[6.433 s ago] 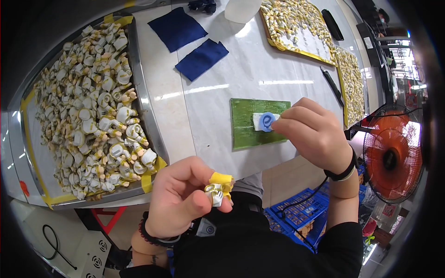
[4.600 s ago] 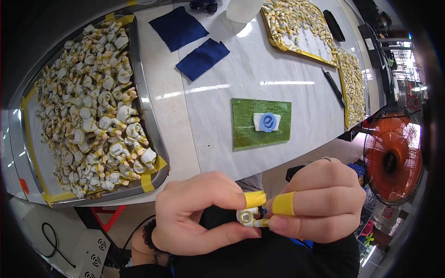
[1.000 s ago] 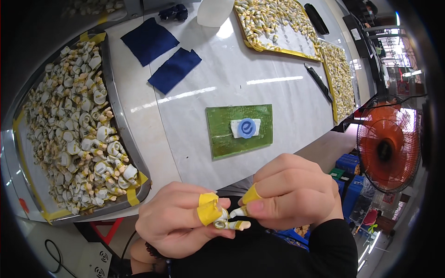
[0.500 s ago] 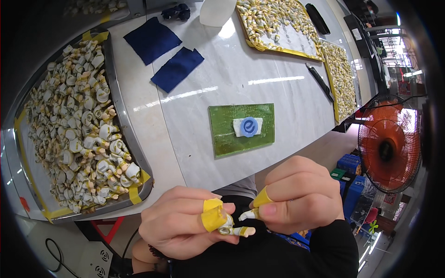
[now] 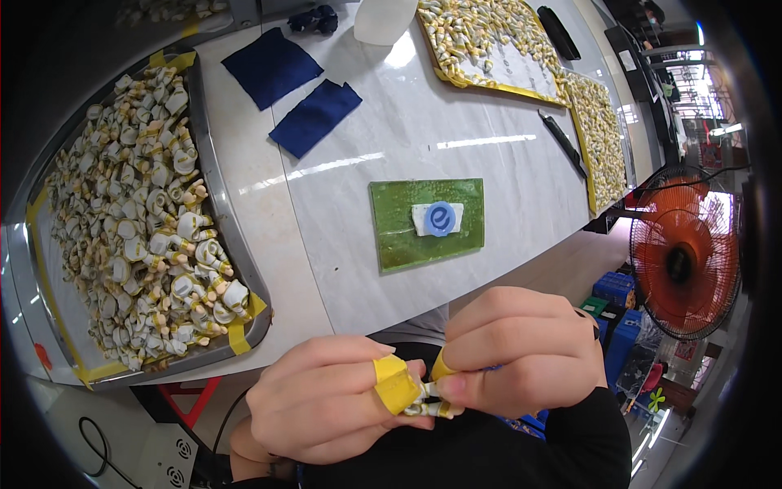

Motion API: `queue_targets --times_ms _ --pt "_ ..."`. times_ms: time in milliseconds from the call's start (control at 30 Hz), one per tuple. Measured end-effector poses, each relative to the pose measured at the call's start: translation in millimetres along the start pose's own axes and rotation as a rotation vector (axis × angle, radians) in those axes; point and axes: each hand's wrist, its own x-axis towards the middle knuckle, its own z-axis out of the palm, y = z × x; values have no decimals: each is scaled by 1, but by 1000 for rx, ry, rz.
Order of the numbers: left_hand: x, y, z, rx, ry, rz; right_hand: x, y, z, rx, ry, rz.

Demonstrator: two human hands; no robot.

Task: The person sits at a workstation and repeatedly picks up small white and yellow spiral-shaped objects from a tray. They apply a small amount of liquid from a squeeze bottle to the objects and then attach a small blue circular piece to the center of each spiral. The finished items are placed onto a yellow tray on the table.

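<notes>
My left hand [image 5: 318,403], yellow tape around a fingertip, pinches a small white figurine part [image 5: 444,410] with yellow bands; much of it hides behind the fingers. Close against it, my right hand [image 5: 525,350] grips a small white figurine limb [image 5: 432,389] between thumb and taped index finger. The two pieces meet or nearly meet; contact cannot be made out. Similar white figurine parts [image 5: 138,220] with yellow trim and flesh-coloured ends are heaped in a metal tray [image 5: 216,175] at the left.
Beyond my hands lies a green slab [image 5: 395,248] bearing a white pad [image 5: 419,216] and a blue disc [image 5: 440,220]. Blue cloths [image 5: 314,118], a black pen-like tool [image 5: 562,143] and trays of small parts [image 5: 493,85] lie farther back. An orange fan [image 5: 680,257] stands right.
My right hand has moved left and slightly down, bringing its limb up against the figurine part in my left hand. The left hand has shifted slightly right.
</notes>
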Motion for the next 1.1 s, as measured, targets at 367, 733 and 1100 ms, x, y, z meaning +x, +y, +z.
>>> queue_targets --times_ms 367,733,1100 --pt "10 3 2 83 15 -44 -4 3 8 -101 133 -3" --pt "-3 -4 6 -405 109 -373 0 5 -3 34 80 194" --pt "-5 -14 0 -515 -97 -343 8 11 -9 229 -165 266"
